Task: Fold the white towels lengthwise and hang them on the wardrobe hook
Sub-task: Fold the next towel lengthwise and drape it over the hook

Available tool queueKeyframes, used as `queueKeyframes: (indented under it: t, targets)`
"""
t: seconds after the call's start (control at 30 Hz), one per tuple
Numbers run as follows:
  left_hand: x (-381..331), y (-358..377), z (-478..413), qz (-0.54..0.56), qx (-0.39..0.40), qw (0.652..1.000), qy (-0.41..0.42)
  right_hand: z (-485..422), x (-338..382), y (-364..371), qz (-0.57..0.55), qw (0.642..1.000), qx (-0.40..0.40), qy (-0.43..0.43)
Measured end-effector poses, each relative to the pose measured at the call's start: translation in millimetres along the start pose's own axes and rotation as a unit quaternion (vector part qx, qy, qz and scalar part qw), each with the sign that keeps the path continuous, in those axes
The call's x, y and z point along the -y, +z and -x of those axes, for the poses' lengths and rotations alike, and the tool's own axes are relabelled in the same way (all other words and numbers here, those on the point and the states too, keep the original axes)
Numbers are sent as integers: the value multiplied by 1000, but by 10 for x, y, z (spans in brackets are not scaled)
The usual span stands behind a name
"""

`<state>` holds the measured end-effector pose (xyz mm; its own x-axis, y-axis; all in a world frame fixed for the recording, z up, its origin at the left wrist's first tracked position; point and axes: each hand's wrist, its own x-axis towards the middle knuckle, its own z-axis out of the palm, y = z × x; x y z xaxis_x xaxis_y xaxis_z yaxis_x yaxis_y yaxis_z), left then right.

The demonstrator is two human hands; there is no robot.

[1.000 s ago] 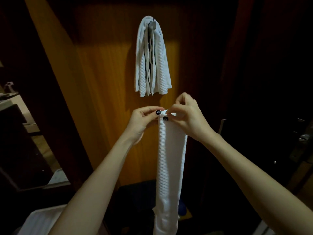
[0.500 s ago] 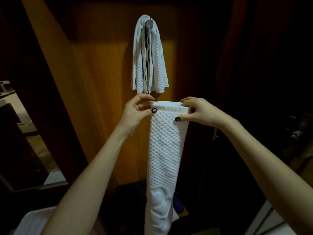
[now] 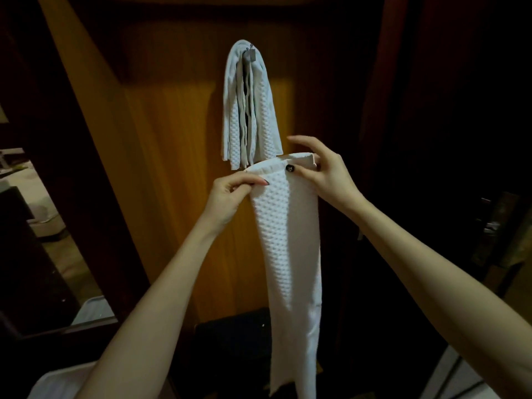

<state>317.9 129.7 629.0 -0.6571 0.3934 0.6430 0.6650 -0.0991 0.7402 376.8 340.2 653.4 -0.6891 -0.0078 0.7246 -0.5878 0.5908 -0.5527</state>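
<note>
A long white waffle towel (image 3: 290,249) hangs down in front of me, folded into a narrow strip. My left hand (image 3: 227,197) pinches its upper left corner, and my right hand (image 3: 325,174) pinches the upper right corner with thumb and fingers; the top hem is tilted, right side higher. Above them, several white towels (image 3: 249,110) hang bunched over a small grey hook (image 3: 250,54) on the orange wooden wardrobe panel (image 3: 178,139). The top of the held towel sits just below the hanging towels' lower ends.
A dark wooden frame (image 3: 72,139) runs down the left of the panel, with a dim room beyond it. A dark door with a metal handle (image 3: 492,226) stands at the right. White cloth (image 3: 57,381) lies at the lower left. A dark box (image 3: 233,341) sits on the floor below.
The towel's top has been spread wider between my hands, then tilted with the right corner raised. Both hands and the towel shifted slightly right and closer to the hanging towels.
</note>
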Motion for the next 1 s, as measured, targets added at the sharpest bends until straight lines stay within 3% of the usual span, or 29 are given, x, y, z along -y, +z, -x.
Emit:
queueKeyframes:
  t: [0.17,0.37,0.47,0.57,0.77,0.9,1.0]
  targets:
    - [2,184,53,-8,95,995,-19,-10,1,-63,-34,999,-19,8]
    - [-6,407,-40,34,0,999,1,34,71,-234,-39,999,-10,16]
    - [-89,412,-217,66,5,998,16,152,71,-292,-18,998,52,-7]
    - [-110,385,-372,86,12,996,14,328,-54,-278,-99,992,73,29]
    - [-52,327,-443,61,36,997,28,304,-110,-116,-124,991,-30,50]
    - [184,340,-148,-61,125,990,20,135,-80,-60,-109,990,-81,42]
    - [468,441,238,-27,138,990,-13,-36,-90,-152,-89,987,-124,54]
